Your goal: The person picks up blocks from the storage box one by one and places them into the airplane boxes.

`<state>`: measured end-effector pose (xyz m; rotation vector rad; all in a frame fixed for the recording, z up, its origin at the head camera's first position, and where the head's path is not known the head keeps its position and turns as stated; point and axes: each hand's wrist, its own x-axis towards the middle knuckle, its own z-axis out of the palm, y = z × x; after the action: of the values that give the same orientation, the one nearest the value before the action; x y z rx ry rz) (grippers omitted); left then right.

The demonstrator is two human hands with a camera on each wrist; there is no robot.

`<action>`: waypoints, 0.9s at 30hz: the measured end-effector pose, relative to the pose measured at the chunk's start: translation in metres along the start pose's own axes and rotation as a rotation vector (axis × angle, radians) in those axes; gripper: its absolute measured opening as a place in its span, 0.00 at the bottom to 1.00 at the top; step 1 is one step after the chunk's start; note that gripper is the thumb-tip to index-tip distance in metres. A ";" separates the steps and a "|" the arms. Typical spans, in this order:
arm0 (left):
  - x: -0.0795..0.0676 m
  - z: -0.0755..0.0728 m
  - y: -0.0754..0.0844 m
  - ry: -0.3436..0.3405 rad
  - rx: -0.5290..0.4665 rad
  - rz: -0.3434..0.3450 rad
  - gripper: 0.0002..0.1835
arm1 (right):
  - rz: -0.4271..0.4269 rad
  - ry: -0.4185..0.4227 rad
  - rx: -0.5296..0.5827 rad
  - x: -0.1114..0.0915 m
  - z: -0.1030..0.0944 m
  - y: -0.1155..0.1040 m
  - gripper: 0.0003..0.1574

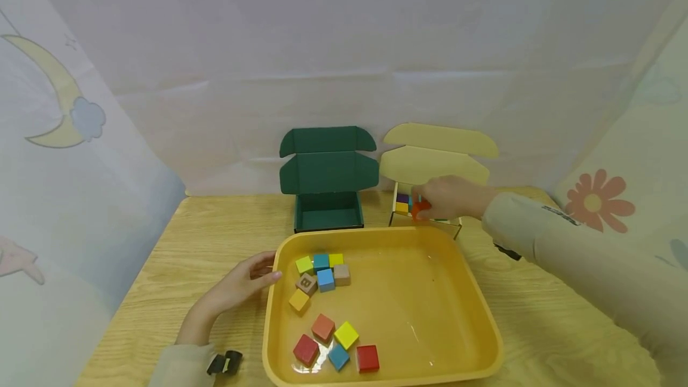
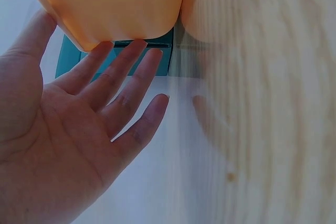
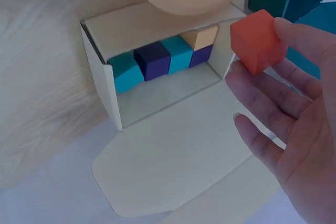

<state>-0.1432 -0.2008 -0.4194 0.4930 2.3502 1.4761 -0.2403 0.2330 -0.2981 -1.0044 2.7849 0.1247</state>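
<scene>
Between thumb and fingers, my right hand (image 1: 450, 197) pinches an orange-red wooden cube (image 3: 258, 41), held above one end of the cream box (image 3: 168, 95). Inside that open box, a row of teal, purple and light orange cubes (image 3: 152, 61) lies along one wall. My left hand (image 1: 248, 282) is at the left side of the yellow-orange tray (image 1: 497, 339), its thumb at the rim. In the left wrist view, its fingers spread loosely with several fingertips against the tray's outer wall. Several coloured and plain wooden cubes (image 1: 325, 280) sit in the tray's left half.
A dark green box (image 1: 329, 220) stands behind the tray with its lid up, left of the cream box. The cream lid (image 1: 435, 163) leans back toward the pale cloth backdrop (image 1: 301, 34). Everything stands on a wood-grain table (image 1: 215, 232).
</scene>
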 end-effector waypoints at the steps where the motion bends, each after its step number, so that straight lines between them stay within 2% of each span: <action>1: 0.000 0.000 0.000 0.002 0.003 -0.003 0.33 | 0.007 -0.008 -0.002 0.002 -0.001 0.002 0.13; 6: 0.002 0.001 -0.002 0.007 0.014 -0.013 0.32 | 0.039 -0.022 -0.002 0.014 -0.003 0.009 0.12; 11: 0.002 0.001 -0.004 0.002 0.017 -0.006 0.32 | 0.056 -0.031 -0.005 0.024 -0.001 0.013 0.07; 20: 0.003 0.003 -0.004 0.003 0.020 0.007 0.32 | 0.107 -0.078 -0.032 0.038 0.017 0.015 0.06; 27: 0.002 0.001 -0.003 0.003 0.018 0.002 0.32 | 0.111 -0.086 -0.075 0.046 0.031 0.019 0.06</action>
<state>-0.1446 -0.2001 -0.4223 0.4977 2.3678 1.4591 -0.2831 0.2236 -0.3375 -0.8393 2.7747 0.2827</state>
